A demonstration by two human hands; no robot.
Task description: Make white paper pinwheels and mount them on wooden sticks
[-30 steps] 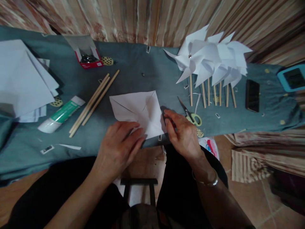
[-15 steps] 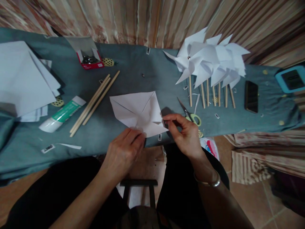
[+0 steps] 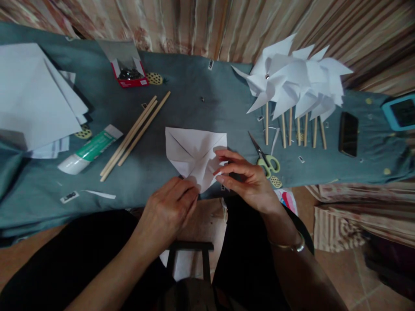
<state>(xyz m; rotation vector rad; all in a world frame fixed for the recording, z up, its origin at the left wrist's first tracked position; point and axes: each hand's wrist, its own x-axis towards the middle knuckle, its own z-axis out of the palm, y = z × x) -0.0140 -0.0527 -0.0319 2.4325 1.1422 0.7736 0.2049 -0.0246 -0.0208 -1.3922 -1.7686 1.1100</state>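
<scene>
A square sheet of white paper [image 3: 197,144], cut with slits running in from its corners, lies at the near middle of the table. My left hand [image 3: 171,205] is closed on its near edge, the fingers pinched together over the paper. From the right, my right hand [image 3: 248,179] holds a corner flap between thumb and fingers, bending it inward; the fingertips partly cover that side. Just beyond the right hand lie scissors [image 3: 268,163] with pale green handles, blades pointing away to the left.
Finished paper pinwheels [image 3: 298,82] on wooden sticks lie at the back right, beside a phone [image 3: 348,134]. Leftward are loose wooden sticks [image 3: 129,136], a glue tube [image 3: 90,149], a red box of pins [image 3: 129,77] and stacked white paper [image 3: 35,99]. A tiny pin [image 3: 202,99] lies mid-table.
My right hand has moved the paper's right corner inward, curling it toward the middle. The sheet has turned slightly. My left hand keeps its pinch, and the whole view has shifted a little.
</scene>
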